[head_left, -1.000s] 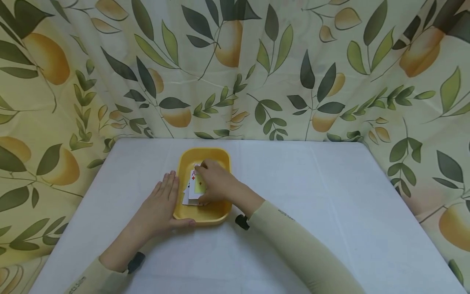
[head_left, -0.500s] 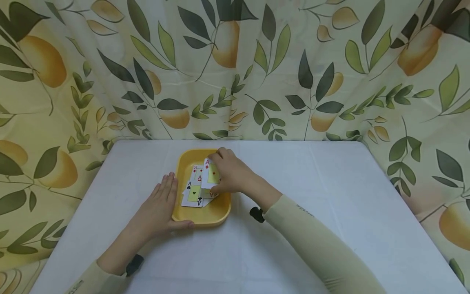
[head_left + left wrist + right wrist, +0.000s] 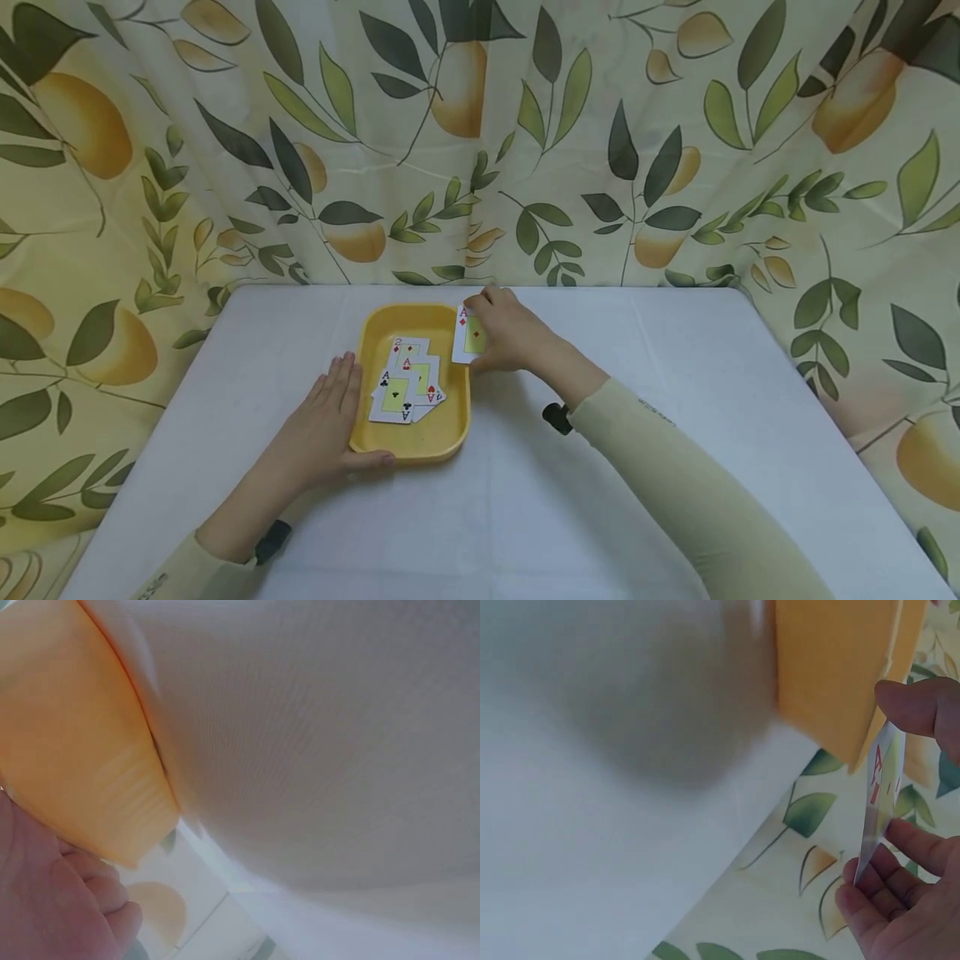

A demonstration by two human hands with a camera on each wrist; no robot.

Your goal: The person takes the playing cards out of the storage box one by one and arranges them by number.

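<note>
Namely, item one: my right hand (image 3: 510, 329), fingers clamped with the thumb on the ace of diamonds (image 3: 467, 337), held by opposite ends, face up. Its position: above the right rim of the yellow tray (image 3: 442, 437), towards the far corner (whether it touches the rim, I cannot tell). Item two: my left hand (image 3: 322, 417), fingers straight and together, laid against the tray's left side, thumb stretched along the near edge. Item three, inside the tray: overlapping cards, comprising a two of diamonds (image 3: 414, 345) farthest from me, a red ace (image 3: 424, 373) and, nearest, an ace of clubs (image 3: 394, 397). Item four: the table (image 3: 675, 375), white, carrying the tray. Item five: behind it, a fruit-and-leaf patterned cloth (image 3: 555, 167).
</note>
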